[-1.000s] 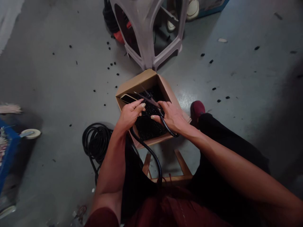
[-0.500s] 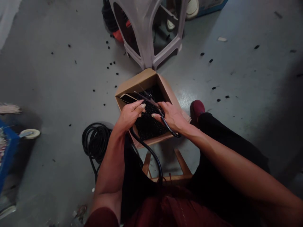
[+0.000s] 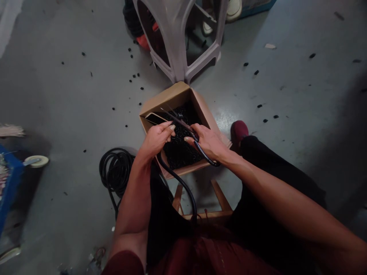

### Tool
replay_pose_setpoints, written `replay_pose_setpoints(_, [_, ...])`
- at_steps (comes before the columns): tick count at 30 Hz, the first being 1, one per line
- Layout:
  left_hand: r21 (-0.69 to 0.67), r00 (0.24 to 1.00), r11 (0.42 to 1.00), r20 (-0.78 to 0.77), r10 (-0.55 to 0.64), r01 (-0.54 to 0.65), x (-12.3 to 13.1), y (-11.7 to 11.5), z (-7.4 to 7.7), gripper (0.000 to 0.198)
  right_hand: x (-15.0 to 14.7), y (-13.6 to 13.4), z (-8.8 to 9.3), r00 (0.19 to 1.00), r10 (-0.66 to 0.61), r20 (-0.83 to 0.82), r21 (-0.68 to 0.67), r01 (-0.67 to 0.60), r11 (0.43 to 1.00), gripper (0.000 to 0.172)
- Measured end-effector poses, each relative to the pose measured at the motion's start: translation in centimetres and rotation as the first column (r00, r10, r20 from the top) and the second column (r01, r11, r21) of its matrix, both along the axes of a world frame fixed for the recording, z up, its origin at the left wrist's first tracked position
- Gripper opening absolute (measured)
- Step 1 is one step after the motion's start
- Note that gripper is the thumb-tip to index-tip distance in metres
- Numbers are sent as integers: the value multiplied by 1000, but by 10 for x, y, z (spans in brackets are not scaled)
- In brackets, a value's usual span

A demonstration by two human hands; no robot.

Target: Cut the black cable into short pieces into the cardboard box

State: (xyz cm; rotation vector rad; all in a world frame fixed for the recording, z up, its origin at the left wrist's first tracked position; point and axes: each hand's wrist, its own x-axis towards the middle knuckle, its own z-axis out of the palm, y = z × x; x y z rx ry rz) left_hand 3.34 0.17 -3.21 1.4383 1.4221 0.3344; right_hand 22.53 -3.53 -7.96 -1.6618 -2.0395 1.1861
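My left hand [image 3: 156,139] is curled over the near-left side of a cardboard box [image 3: 166,97], with a black cable [image 3: 177,187] running just under its wrist. Whether it grips anything is hidden. My right hand [image 3: 208,141] closes on dark long-bladed scissors [image 3: 179,122] and a ribbed black tube [image 3: 205,154]. The blades point toward my left hand, above a heap of small black pieces [image 3: 180,147] inside the box. A smartphone [image 3: 155,118] rests at the box's left corner, close to my left fingers.
The box sits on a wooden stool frame [image 3: 220,200] between my legs. A white plastic stool [image 3: 174,34] stands beyond it. A black cable coil [image 3: 116,172] lies on the grey floor, with black bits [image 3: 133,78] scattered around. A blue crate [image 3: 10,179] stands at left.
The whole view has drifted slightly upward. My right hand and the tube end have shifted a little, and the scissors lie slightly flatter over the box.
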Motion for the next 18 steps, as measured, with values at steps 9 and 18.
replay_pose_setpoints(9, [-30,1000,1000,18,7,-7,-3,2,-6,28,-1,0,1,1000,-3,4,-4,3,1000,30])
replay_pose_setpoints(18, [-32,1000,999,-28,9,-10,-4,2,-6,27,-1,0,1,999,12,34,-19,-12,1000,27])
